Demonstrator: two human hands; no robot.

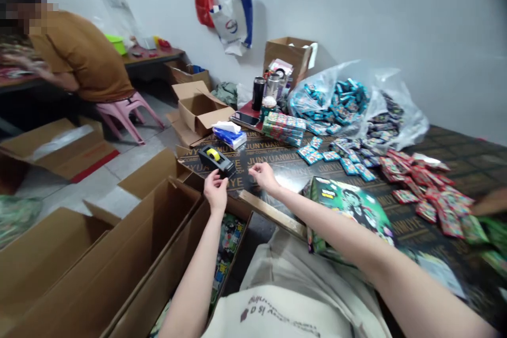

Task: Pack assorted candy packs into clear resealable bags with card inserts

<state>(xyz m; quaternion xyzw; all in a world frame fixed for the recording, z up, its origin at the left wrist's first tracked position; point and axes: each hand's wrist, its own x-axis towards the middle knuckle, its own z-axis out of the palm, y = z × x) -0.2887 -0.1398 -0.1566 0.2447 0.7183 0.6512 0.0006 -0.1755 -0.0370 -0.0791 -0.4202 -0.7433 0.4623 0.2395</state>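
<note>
The tape dispenser (217, 161) lies on the bench (285, 170) at 12 o'clock from the nearer left hand (216, 191), long axis running 10-to-4. Both it and the right hand (265, 177) have narrowed fingers; whether holding anything, I cannot tell.

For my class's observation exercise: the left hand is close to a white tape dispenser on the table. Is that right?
The tape dispenser is black, not white, as the head view shows; the left hand is close to it, and it stands on the table.
</note>
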